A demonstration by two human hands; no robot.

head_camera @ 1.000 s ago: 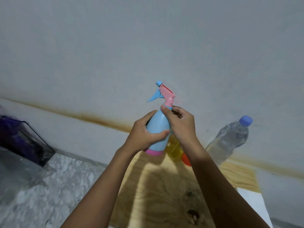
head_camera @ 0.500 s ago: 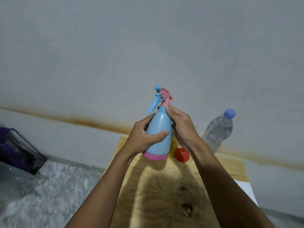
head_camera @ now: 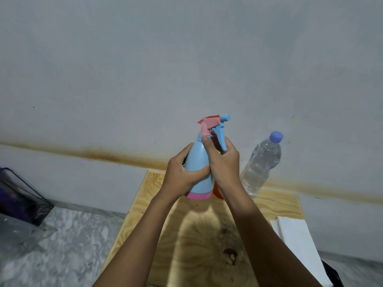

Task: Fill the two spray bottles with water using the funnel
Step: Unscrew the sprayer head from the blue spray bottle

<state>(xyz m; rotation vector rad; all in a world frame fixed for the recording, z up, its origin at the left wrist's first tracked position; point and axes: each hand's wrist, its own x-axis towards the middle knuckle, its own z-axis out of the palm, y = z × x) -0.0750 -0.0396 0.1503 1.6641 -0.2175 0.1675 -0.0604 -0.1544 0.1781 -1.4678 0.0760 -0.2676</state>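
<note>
1 spray btl (head_camera: 196,162) | L hand (head_camera: 182,175) grips body, R hand (head_camera: 224,162) grips neck | 1 water btl (head_camera: 261,166) upright

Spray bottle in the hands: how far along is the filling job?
Nothing looks done yet: the spray head sits on the blue spray bottle. In hand: the left hand holds its body, the right hand grips its neck, probably to unscrew the head. Left: the water bottle stands capped on the wooden board; an orange thing, mostly hidden behind the right hand, may be the funnel or second bottle.
</note>
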